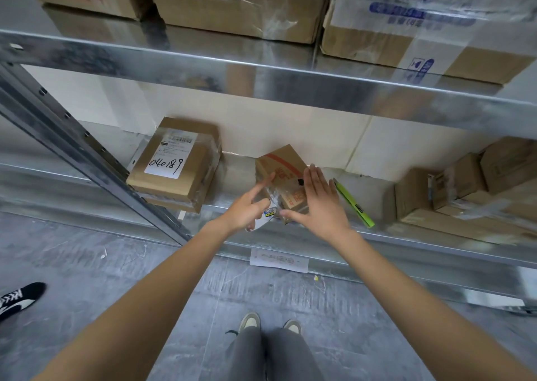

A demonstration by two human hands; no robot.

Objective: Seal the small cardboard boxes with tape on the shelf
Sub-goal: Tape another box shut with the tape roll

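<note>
The left hand (247,209) curls round a roll of clear tape (266,216), its forefinger stretched forward along the strip. This looks like a way to keep the roll close while the free end is drawn up over the box. The right hand (318,203), just beside it, lies flat with fingers straight and together, palm pressed on the top and near side of the small cardboard box (283,174), thumb reaching toward the roll; likely it steadies the box and smooths the tape down.

The box sits on the shelf (377,235) directly under and just beyond both hands, near the front edge and turned at an angle. It is plain brown with red printing and a red stripe across its far top, and shiny tape shows on its near corner.

Just right of the right hand lies a green utility knife (353,203), handy for cutting. Beyond the left hand rests a larger labelled box (177,162).
</note>
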